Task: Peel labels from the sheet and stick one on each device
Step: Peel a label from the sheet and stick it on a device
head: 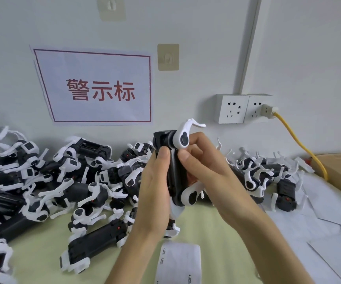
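Device (pixel 174 171) held upright above the table's green mat (pixel 206 232), both hands on it: left hand (pixel 155 191) wraps the black body, right hand (pixel 204 167) pinches its edge with the thumb. We judge it light, rigid plastic; white arms look snappable, so we grip the body. Label sheet (pixel 178 263) lies below, thin and floppy. Label under the thumbs? Can't tell.

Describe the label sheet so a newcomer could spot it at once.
Start at the pale green table and look at its near edge, just below the two hands holding a black and white device. The label sheet lies flat there between the forearms. Unlike the blank white papers to the right, it is a narrow strip with small printed labels down its left edge.
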Demonstrator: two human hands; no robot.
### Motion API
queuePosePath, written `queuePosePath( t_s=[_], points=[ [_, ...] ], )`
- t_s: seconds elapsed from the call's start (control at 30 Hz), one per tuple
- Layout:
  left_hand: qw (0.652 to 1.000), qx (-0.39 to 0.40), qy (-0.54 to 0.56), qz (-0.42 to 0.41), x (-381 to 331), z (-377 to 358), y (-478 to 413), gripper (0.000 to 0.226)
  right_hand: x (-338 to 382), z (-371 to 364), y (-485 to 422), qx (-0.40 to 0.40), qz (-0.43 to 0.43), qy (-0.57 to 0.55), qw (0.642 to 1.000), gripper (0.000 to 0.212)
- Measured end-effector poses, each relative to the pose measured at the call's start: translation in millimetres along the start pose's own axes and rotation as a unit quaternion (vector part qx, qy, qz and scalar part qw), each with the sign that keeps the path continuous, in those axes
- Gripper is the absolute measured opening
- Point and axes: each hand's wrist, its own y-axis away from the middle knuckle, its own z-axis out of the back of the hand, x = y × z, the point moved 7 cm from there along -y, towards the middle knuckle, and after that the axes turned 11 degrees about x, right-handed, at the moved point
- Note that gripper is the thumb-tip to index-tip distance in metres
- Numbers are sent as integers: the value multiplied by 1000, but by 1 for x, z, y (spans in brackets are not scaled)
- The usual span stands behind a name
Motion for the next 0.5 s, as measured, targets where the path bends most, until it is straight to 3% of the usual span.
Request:
queuePosePath(
  t_s=[0.13,0.3,0.43,0.5],
  points=[
    [999,-6,45,21,3,-9,2,64,-1,7,2,13,-24,-36,999,32],
    [1000,6,4,12,4,-13,10,66,-6,13,6,12,-32,-63,997,58],
    [997,-10,54,48,11,-9,15,56,-15,5,9,46,-64,-57,995,38],
    [996,-20,67,59,10,-6,18,51,-15,0,8,73,-63,-61,993,39]
  ],
)
